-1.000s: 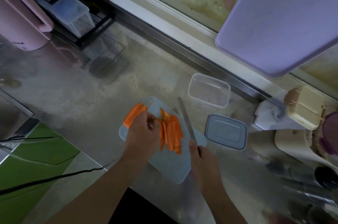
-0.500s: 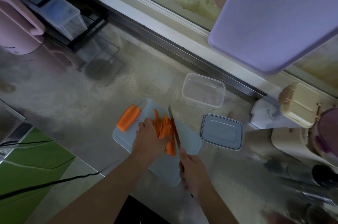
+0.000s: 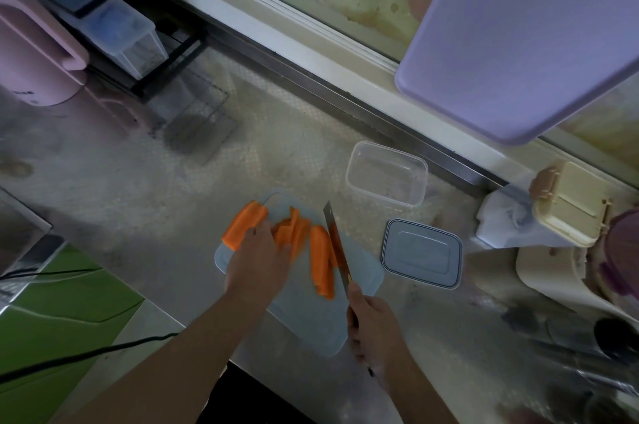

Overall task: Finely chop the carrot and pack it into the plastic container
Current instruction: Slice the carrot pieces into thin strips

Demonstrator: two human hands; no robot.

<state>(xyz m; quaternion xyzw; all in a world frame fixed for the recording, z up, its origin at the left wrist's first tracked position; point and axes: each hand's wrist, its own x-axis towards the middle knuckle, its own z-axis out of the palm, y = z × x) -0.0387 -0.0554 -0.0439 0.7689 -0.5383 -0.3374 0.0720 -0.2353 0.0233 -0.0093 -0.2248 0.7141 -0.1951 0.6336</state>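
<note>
One cutting board [image 3: 304, 316]: right hand [image 3: 375, 323] grips one knife [image 3: 337, 243], left hand [image 3: 259, 261] covers blurry carrot strips [image 3: 320, 261], grip unclear, uncountable.

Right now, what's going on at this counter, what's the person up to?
A person is cutting carrot on a pale cutting board. The right hand grips a knife whose blade lies against a few carrot slices, while the left hand rests on more carrot strips beside a larger carrot chunk. The clear plastic container sits empty beyond the board, its lid lying beside it.
</note>
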